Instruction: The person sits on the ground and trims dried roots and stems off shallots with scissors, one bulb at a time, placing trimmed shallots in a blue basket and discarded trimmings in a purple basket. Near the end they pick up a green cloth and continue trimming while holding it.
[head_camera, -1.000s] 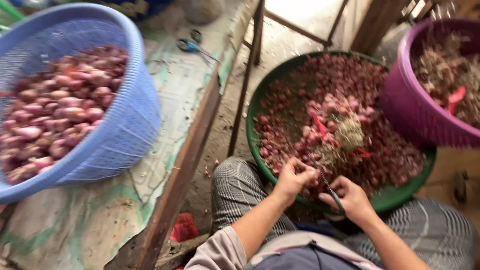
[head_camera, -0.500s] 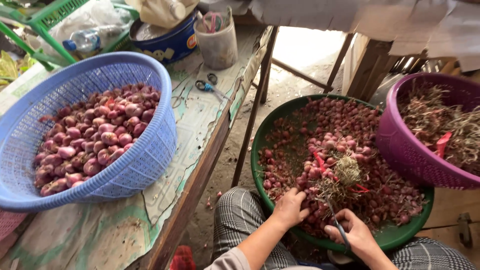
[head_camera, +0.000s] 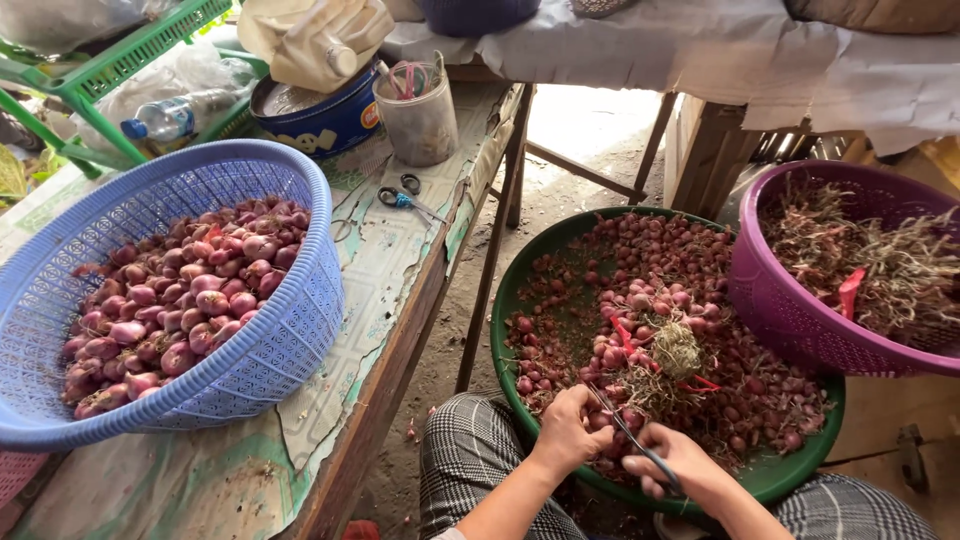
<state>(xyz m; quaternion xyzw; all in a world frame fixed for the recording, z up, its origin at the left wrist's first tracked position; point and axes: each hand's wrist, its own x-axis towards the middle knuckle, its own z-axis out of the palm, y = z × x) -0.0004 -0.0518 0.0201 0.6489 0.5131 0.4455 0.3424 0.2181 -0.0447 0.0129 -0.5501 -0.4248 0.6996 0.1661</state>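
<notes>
Small red-purple shallots (head_camera: 690, 300), many still with dry roots and stalks, lie heaped in a wide round green plastic basin (head_camera: 800, 470) on the ground in front of the person's checked trouser knees. The left hand (head_camera: 570, 430) is closed over the near edge of the heap, its grip tight around a shallot that the fingers mostly hide. The right hand (head_camera: 680, 465) is curled around the handles of a pair of dark metal scissors (head_camera: 625, 430), whose blades point up and left toward the left hand; whether the blades are apart or together cannot be told. Just behind the hands a straw-coloured tuft of cut roots (head_camera: 678, 350) rests on the heap.

A purple plastic basket (head_camera: 790, 320) holding dry stalks and roots overlaps the basin's right rim. To the left, on the worn tabletop (head_camera: 400, 260), a blue lattice plastic basket (head_camera: 270, 350) holds trimmed, clean shallots. Beyond it lie a second pair of scissors with dark handles (head_camera: 405, 195), a grey cup of tools (head_camera: 420, 120) and a round blue tin (head_camera: 320, 115).
</notes>
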